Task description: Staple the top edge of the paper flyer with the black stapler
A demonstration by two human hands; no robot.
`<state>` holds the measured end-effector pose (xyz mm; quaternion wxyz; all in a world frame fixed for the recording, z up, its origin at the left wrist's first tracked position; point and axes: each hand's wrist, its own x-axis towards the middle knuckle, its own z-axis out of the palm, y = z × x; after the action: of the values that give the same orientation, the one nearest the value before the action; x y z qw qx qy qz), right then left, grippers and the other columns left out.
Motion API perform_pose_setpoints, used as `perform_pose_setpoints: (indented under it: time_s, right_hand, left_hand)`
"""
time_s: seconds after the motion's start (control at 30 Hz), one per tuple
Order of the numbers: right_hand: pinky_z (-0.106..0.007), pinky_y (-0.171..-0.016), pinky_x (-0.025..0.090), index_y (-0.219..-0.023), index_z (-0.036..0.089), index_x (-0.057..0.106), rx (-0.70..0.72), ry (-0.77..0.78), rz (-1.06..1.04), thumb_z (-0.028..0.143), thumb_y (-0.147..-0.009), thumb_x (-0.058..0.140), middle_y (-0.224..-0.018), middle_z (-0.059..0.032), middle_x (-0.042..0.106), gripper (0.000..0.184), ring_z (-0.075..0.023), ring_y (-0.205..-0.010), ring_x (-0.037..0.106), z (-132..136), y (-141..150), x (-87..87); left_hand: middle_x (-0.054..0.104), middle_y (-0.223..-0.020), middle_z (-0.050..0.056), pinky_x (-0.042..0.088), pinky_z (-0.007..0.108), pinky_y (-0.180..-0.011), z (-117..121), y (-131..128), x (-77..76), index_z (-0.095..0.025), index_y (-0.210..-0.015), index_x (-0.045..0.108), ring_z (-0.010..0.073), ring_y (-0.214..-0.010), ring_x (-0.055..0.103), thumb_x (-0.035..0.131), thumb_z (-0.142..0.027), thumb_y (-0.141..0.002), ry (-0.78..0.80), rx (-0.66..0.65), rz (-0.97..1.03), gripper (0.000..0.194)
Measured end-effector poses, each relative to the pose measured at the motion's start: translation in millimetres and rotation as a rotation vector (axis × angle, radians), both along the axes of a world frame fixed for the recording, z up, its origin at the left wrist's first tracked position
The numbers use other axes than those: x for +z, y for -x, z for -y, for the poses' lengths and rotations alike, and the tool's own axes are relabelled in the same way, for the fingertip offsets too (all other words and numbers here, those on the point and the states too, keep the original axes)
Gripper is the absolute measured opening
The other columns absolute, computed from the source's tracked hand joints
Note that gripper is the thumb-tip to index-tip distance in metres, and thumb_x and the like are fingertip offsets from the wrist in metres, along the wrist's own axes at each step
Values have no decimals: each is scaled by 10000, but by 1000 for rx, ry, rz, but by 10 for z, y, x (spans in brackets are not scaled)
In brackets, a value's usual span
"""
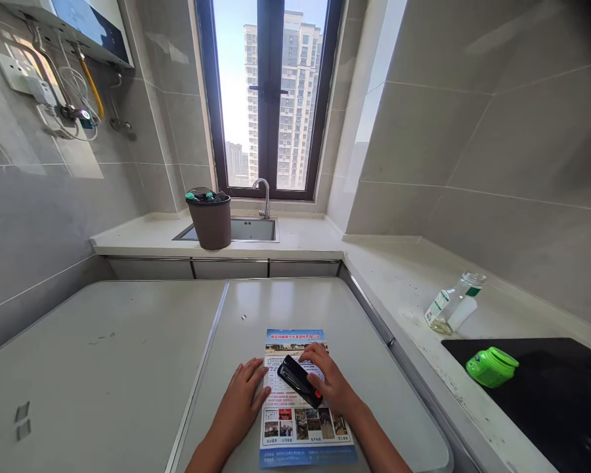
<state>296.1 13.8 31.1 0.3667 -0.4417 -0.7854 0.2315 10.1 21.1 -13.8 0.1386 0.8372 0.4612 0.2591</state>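
A printed flyer [280, 453] with blue bands, text and small photos lies flat on the grey-white table panel. On top of it, slantwise, rests a black stapler [295, 378] with a red spot near its lower end. My left hand [241, 397] lies palm down at the flyer's left edge, fingers spread, fingertips touching the paper. Just to the right of the stapler is my right hand [332, 381], its fingers apart over the flyer. Its thumb reaches the stapler's side, but the fingers do not wrap round it.
White counters [305, 230] run along the back and right. A brown bucket [211, 222] stands by the sink [253, 230] and its tap [263, 197]. At right are a clear glass bottle [456, 303], a green jar [492, 366] lying on its side, and a black hob [546, 394].
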Motion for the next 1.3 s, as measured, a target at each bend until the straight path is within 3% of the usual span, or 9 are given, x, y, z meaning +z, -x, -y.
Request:
perform_pose_setpoints:
  time_s: [0.1,0.23,0.37,0.53,0.73,0.93,1.1,1.2,1.3]
  right_hand:
    - [-439,-1085,430,-1329,251,562,-23,37,57,467,-864,697,-1328,-121,594,531,-303,-1261,538,184,84,-76]
    - [-489,-1129,403,-1351,262,578,-113,67,36,289,-895,621,-1366,-116,611,459,-303,-1313,528,235,135,-211]
    - [-501,-1112,426,-1281,276,651,-52,78,-28,273,-907,618,-1286,-98,673,375,-290,-1246,582,200,134,-218]
    - [-474,-1110,444,-1292,294,662,-23,83,-63,234,-875,645,-1287,-85,683,422,-270,-1238,599,217,202,-166]
    - [-488,-1108,453,-1370,328,615,-50,91,-41,264,-799,721,-1344,-89,652,585,-297,-1278,577,267,133,-157]
    - [-457,-1052,499,-1266,334,685,-123,118,-39,271,-820,707,-1263,-71,706,452,-297,-1191,644,225,68,-284]
    - [-396,-917,562,-1148,310,700,-198,150,-26,280,-806,731,-1127,-43,752,344,-271,-1024,705,226,104,-266]
    - [-412,-987,537,-1130,295,706,-171,62,-57,315,-836,728,-1197,-62,736,296,-276,-1109,682,236,89,-235]
    - [-446,-1015,514,-967,271,736,-187,-86,-97,361,-941,613,-1208,-94,726,155,-282,-1148,656,241,50,-211]
  left_hand:
    - [555,-1495,89,357,612,-1193,9,21,-62,-303,-1400,582,309,-1400,498,568,-354,-968,-23,13,-20,436]
    - [559,-1494,91,364,608,-1191,10,55,-59,-289,-1376,599,309,-1408,490,562,-322,-966,-21,-9,-25,413]
    - [548,-1506,90,365,624,-1184,43,75,11,-300,-1393,582,315,-1416,482,573,-286,-951,-35,-44,-19,443]
    - [613,-1441,70,402,571,-1178,108,103,61,-342,-1380,586,284,-1374,534,585,-252,-946,-58,-149,-12,443]
    - [695,-1304,78,521,514,-1054,96,64,56,-342,-1291,644,297,-1215,641,668,-275,-898,-71,-93,29,400]
    - [678,-1324,73,512,499,-1057,114,35,78,-349,-1307,630,289,-1220,622,610,-260,-939,-49,-78,45,380]
    - [670,-1332,71,518,492,-1062,80,56,-4,-356,-1284,653,299,-1244,608,635,-280,-923,-38,-40,43,370]
    - [671,-1320,78,519,493,-1057,70,56,-18,-348,-1259,669,304,-1233,608,662,-291,-904,-22,-18,51,360]
    - [673,-1310,72,521,485,-1050,79,45,11,-352,-1246,673,299,-1222,610,663,-288,-900,-11,-6,64,352]
